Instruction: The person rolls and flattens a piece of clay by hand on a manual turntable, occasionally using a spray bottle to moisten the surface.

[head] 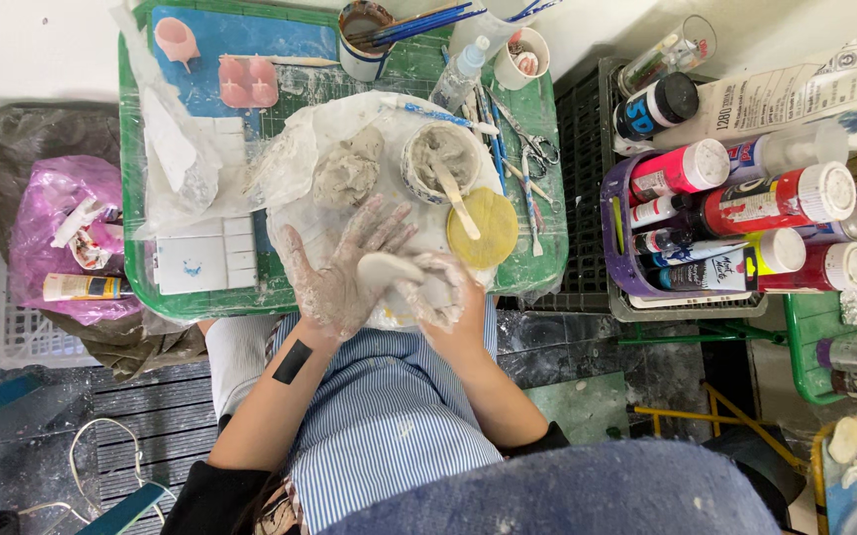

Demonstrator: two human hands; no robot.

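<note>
The left hand is lying flat with fingers spread wide, coated in grey clay, while the right hand is curling around a small pale clay piece that is resting between both hands. Just beyond the left fingertips a lump of grey clay is sitting; beyond the right hand a bowl of wet clay is holding a wooden stick, with a yellow sponge just beside it on the green tray.

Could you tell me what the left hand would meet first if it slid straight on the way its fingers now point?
Probably the grey clay lump: the left hand lies flat, fingers spread toward it, though height is hard to judge.
</note>
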